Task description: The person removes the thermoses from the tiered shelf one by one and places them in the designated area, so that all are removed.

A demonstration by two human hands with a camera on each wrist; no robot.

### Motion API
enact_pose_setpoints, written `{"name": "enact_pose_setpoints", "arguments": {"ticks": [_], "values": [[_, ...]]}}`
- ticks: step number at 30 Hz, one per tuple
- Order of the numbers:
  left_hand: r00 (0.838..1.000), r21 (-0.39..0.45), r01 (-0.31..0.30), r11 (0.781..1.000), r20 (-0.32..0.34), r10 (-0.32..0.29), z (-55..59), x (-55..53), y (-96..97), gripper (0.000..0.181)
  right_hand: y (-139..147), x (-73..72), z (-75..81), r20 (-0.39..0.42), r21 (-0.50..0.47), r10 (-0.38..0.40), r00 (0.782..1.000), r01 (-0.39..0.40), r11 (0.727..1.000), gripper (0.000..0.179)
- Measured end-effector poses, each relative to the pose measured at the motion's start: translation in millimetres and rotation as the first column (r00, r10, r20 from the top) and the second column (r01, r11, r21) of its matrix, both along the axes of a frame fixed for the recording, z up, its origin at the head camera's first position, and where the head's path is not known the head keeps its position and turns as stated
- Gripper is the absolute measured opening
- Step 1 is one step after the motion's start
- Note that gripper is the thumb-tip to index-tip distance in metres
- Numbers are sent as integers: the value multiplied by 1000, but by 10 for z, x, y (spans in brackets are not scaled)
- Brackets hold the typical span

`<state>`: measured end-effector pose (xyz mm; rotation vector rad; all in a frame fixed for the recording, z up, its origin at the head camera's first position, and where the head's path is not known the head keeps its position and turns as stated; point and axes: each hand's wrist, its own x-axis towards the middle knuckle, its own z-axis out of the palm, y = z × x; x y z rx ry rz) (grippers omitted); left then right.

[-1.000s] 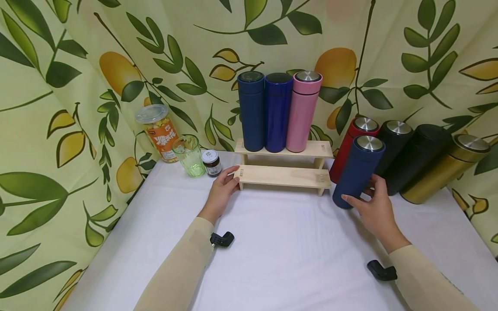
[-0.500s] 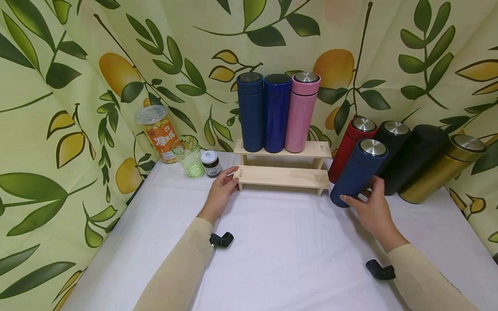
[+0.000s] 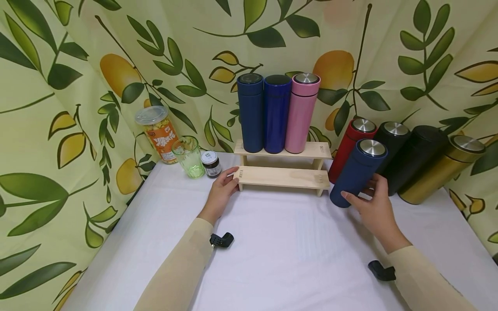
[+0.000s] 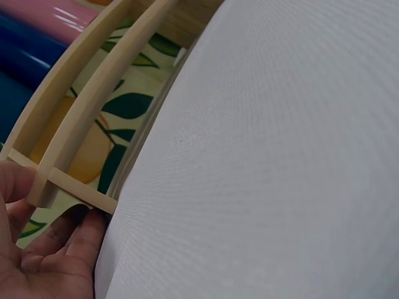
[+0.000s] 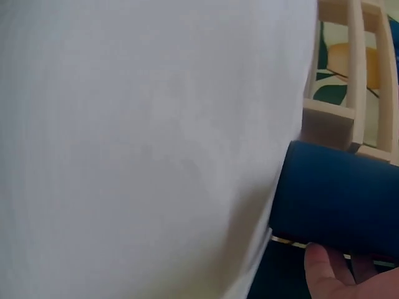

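My left hand [image 3: 222, 190] holds the left end of the two-step wooden stand [image 3: 284, 176], thumb at the end of the lower board and fingers curled by its leg, as the left wrist view shows. A dark blue thermos bottle [image 3: 355, 172] with a steel-topped lid stands just right of the stand. My right hand [image 3: 374, 207] grips it low down, thumb in front and fingers partly hidden behind. On the upper step stand a dark blue bottle [image 3: 250, 116], a glossy blue bottle [image 3: 277, 116] and a pink bottle [image 3: 301, 116], side by side. The lower step bears nothing.
Behind the gripped bottle, a red bottle [image 3: 350, 140], two black bottles [image 3: 418, 155] and a gold bottle [image 3: 437, 175] stand close together. At the back left are a popcorn tub [image 3: 161, 136], a green glass [image 3: 190, 160] and a small jar [image 3: 211, 164]. White cloth [image 3: 272, 250] covers the table.
Over the last second the blue thermos bottle has shifted slightly, its lid moving a little right and toward me. My right hand stays on it. The left hand has kept its place on the stand.
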<state>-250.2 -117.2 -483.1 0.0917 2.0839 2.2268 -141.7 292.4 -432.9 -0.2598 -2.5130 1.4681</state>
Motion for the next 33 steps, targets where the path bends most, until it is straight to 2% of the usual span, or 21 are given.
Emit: {"name": "enact_pose_setpoints", "arguments": {"ticks": [4, 10, 16, 19, 25, 33], "values": [[1000, 3, -3, 1000, -2, 3, -15, -9, 0, 45, -4, 46, 87, -57, 34, -28, 998, 30, 999, 91], [1000, 11, 4, 1000, -4, -4, -19, -10, -4, 45, 5, 116, 228, -128, 20, -60, 990, 63, 998, 86], [1000, -1, 5, 1000, -2, -5, -16, -5, -9, 45, 12, 183, 395, -217, 16, -99, 971, 105, 994, 80], [1000, 4, 8, 1000, -4, -8, -22, -8, -10, 45, -1, 223, 488, -296, 22, -105, 949, 117, 993, 79], [1000, 8, 8, 1000, -7, -8, -21, -8, -8, 45, -13, 286, 637, -460, 46, -74, 885, 107, 993, 79], [1000, 15, 0, 1000, -6, 0, -4, 3, 2, 44, -45, 311, 842, -571, 11, -65, 819, 87, 996, 71]]}}
